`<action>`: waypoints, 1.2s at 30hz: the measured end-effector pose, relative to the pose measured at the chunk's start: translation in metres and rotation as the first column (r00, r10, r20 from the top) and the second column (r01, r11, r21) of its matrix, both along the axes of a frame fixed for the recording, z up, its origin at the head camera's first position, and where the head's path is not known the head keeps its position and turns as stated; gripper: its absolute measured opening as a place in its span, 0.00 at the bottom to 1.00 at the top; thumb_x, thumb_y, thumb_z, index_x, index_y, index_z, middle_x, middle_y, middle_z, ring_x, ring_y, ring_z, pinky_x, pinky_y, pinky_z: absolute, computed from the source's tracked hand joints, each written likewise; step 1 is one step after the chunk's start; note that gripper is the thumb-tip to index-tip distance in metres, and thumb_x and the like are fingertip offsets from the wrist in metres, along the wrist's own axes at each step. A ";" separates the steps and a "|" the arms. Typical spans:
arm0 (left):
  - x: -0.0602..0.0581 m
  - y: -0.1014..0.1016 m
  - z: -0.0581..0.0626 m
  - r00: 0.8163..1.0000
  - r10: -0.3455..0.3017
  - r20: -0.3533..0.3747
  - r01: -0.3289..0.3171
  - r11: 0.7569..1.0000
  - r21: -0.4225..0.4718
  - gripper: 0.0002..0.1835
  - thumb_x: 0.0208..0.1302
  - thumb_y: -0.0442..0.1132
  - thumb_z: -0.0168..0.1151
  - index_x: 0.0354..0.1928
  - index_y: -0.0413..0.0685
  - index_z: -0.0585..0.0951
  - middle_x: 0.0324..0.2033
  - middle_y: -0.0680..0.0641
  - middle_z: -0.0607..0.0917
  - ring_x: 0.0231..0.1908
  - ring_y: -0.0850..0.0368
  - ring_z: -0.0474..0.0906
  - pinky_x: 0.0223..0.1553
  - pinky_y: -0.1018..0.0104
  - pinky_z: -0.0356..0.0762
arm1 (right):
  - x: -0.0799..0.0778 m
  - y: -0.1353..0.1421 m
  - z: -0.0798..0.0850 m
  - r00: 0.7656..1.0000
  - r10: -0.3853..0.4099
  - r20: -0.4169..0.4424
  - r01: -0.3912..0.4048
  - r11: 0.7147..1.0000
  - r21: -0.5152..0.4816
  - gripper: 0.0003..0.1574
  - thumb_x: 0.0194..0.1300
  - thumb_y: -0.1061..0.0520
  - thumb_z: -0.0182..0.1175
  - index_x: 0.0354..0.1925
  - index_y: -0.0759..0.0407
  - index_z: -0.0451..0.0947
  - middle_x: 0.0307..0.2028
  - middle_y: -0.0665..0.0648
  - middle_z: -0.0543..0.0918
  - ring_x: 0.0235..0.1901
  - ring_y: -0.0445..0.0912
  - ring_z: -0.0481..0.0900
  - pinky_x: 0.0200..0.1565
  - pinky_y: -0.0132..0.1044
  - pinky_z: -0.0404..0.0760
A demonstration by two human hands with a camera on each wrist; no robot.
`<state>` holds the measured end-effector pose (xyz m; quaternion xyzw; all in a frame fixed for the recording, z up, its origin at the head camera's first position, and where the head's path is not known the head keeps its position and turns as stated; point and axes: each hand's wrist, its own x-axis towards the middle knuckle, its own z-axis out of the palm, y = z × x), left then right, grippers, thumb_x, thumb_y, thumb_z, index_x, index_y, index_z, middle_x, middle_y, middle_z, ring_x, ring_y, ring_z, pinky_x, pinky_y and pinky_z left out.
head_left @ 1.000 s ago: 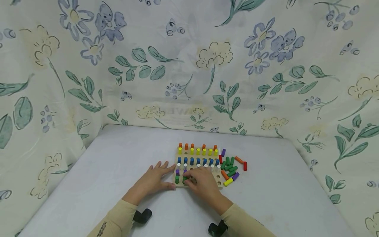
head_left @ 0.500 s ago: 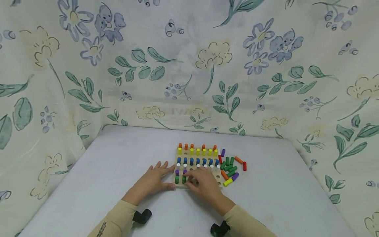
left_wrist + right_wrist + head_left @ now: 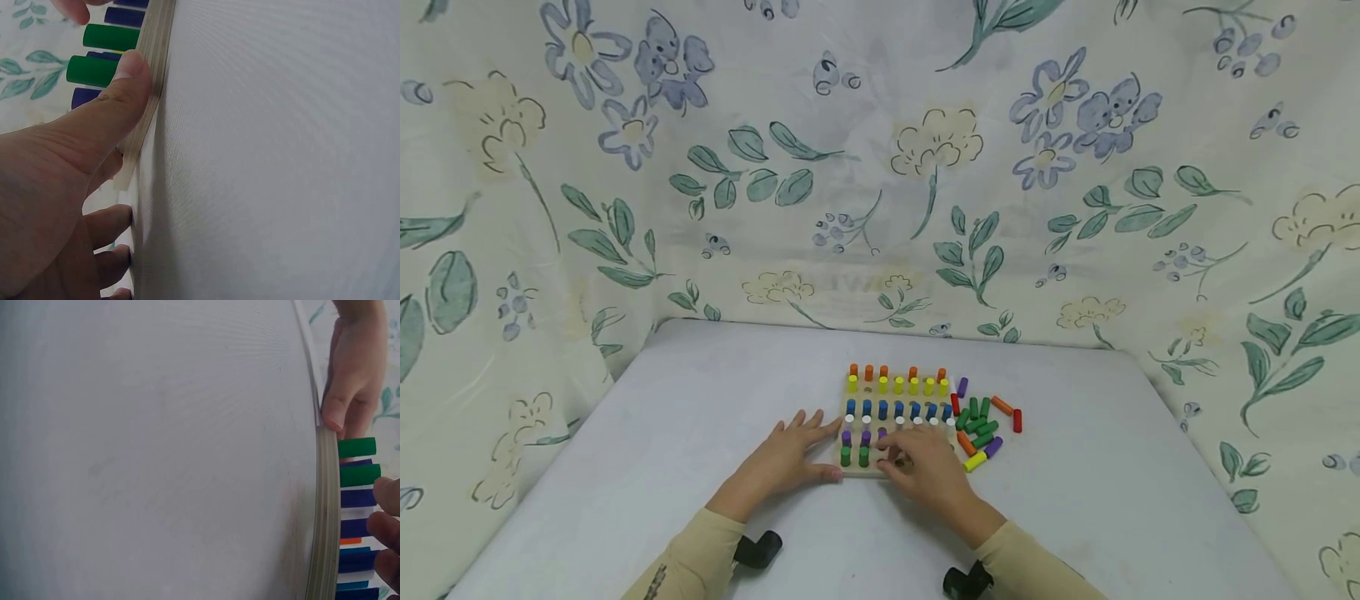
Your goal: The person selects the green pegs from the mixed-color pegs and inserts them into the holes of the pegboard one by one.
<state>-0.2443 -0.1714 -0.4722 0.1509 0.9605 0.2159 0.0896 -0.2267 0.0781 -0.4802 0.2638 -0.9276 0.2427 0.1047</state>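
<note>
A wooden pegboard (image 3: pixel 872 476) holds rows of upright orange, yellow, blue, white, purple and green pegs. My left hand (image 3: pixel 786 460) lies at its left side, fingers spread. In the left wrist view its thumb (image 3: pixel 122 87) presses the board's front edge beside a green peg (image 3: pixel 87 70). Over the front rows, my right hand (image 3: pixel 931 462) hovers with fingers bent and fingertips slightly apart, and no peg shows between them. Those fingertips sit just right of the second green peg (image 3: pixel 864 457), close to its top in the right wrist view. The palm hides several front holes.
Loose green pegs (image 3: pixel 973 425) lie in a pile right of the board, mixed with red, orange, purple and a yellow peg (image 3: pixel 975 462). A white cloth (image 3: pixel 737 367) covers the table. Behind it hangs a floral curtain (image 3: pixel 850 167).
The right hand's fingertips have moved off the second green peg, a little to the right, leaving it standing in the board. The left hand stays in place; the view shifts slightly.
</note>
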 end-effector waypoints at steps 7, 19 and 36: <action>0.001 0.001 0.000 1.000 0.008 0.001 -0.008 1.000 0.005 0.46 0.54 0.63 0.73 0.74 0.56 0.71 0.74 0.36 0.64 0.76 0.31 0.50 0.75 0.35 0.44 | 0.000 0.007 0.000 1.000 -0.026 0.001 0.026 1.000 0.009 0.15 0.66 0.45 0.70 0.50 0.44 0.86 0.30 0.37 0.80 0.34 0.36 0.73 0.47 0.41 0.77; 0.000 0.000 -0.002 1.000 0.005 -0.002 -0.005 1.000 0.007 0.47 0.54 0.64 0.73 0.74 0.56 0.70 0.74 0.36 0.64 0.76 0.32 0.50 0.75 0.35 0.44 | 0.001 0.013 -0.001 0.998 -0.039 -0.059 0.040 0.999 0.013 0.14 0.65 0.49 0.71 0.49 0.46 0.86 0.33 0.40 0.83 0.35 0.37 0.76 0.48 0.39 0.79; 0.000 0.000 -0.004 1.000 0.003 -0.005 -0.003 1.000 0.020 0.47 0.53 0.63 0.74 0.74 0.55 0.71 0.74 0.35 0.64 0.76 0.31 0.50 0.75 0.35 0.44 | 0.000 0.028 -0.004 0.992 -0.085 -0.094 0.083 0.996 -0.026 0.12 0.64 0.48 0.72 0.46 0.47 0.86 0.31 0.39 0.82 0.33 0.36 0.74 0.41 0.36 0.73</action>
